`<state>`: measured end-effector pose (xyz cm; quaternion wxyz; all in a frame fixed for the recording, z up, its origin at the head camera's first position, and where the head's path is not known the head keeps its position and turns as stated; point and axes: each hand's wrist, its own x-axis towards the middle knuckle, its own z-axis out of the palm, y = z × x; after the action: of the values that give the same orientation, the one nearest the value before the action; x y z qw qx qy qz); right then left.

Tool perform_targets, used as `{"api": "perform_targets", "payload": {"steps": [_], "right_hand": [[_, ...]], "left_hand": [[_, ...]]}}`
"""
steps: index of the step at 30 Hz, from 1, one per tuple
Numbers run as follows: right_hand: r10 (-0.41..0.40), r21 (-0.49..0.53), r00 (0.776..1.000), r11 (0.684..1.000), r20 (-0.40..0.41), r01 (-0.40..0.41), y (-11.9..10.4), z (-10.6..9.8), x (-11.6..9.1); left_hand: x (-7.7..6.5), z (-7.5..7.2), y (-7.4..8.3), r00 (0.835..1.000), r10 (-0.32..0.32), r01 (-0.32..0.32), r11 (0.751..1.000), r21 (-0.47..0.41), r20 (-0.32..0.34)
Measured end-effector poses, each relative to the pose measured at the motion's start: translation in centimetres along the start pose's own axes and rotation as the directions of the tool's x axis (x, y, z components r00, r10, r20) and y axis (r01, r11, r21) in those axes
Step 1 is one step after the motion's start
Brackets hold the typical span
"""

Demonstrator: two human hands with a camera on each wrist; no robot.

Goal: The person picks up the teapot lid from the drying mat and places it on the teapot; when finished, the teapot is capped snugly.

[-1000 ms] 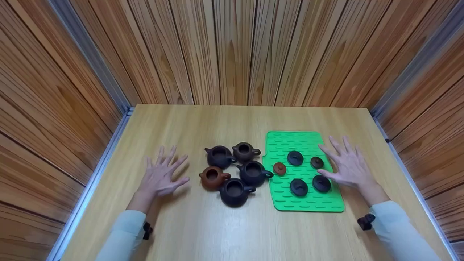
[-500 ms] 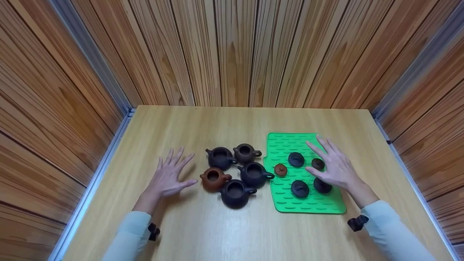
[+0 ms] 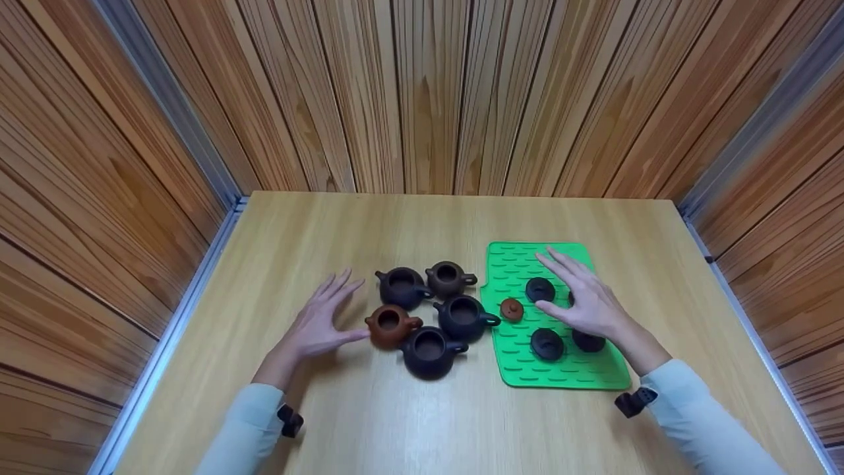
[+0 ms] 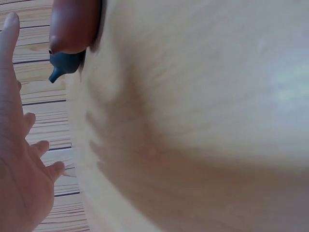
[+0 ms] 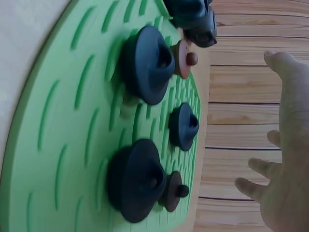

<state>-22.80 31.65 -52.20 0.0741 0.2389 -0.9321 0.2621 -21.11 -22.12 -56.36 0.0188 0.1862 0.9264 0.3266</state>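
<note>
Several small lidless teapots stand grouped mid-table in the head view. Among them are a reddish-brown teapot point(image 3: 390, 326), a black teapot point(image 3: 428, 354) in front and a dark brown teapot point(image 3: 448, 280) at the back. My left hand point(image 3: 321, 324) hovers left of the group with fingers spread, its thumb tip right at the reddish-brown teapot's spout. Over the green mat point(image 3: 560, 377) my right hand point(image 3: 585, 302) hangs with straight fingers, holding nothing. Under and around it lie a reddish-brown lid point(image 3: 511, 309), black lids point(image 3: 546, 344) and a dark brown lid point(image 5: 173, 191), which the right hand mostly covers in the head view.
The wooden table point(image 3: 369, 422) is enclosed by plank walls point(image 3: 428, 99) at the back and sides, with metal strips point(image 3: 175, 330) along its side edges. Dark wrist cameras point(image 3: 290, 421) sit under both sleeves.
Both hands have moved inward: the left hand rightward up to the reddish-brown teapot, the right hand leftward over the mat and its lids. The teapots and lids stay where they were.
</note>
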Motion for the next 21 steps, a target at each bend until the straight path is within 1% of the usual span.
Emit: {"api": "perform_targets", "payload": {"steps": [4,7,11,14,18,21], "right_hand": [[0.005,0.114,0.999,0.993,0.043,-0.01,-0.5,0.4,0.2],[0.014,0.174,0.998,0.984,0.069,-0.026,-0.7,0.7,0.5],[-0.002,0.233,0.996,0.972,0.089,-0.019,-0.6,1.2,0.8],[-0.022,0.265,0.994,0.964,0.103,-0.006,-0.3,1.8,1.0],[-0.018,0.284,0.992,0.959,0.125,-0.018,0.1,2.5,1.1],[-0.001,0.314,0.989,0.948,0.145,-0.045,0.2,3.1,1.0]], "left_hand": [[0.1,0.4,0.1,1.0,-0.018,0.019,0.996,-0.092,0.011],[0.2,0.9,0.2,1.0,-0.023,0.025,0.987,-0.157,0.015],[0.4,1.4,0.1,1.0,-0.028,0.029,0.978,-0.206,0.005],[0.7,1.9,-0.1,1.0,-0.009,0.007,0.975,-0.22,-0.01],[0.9,2.5,-0.3,1.0,0.025,-0.029,0.956,-0.294,-0.016],[1.0,2.8,-0.2,1.0,0.025,-0.028,0.935,-0.354,-0.015]]}}
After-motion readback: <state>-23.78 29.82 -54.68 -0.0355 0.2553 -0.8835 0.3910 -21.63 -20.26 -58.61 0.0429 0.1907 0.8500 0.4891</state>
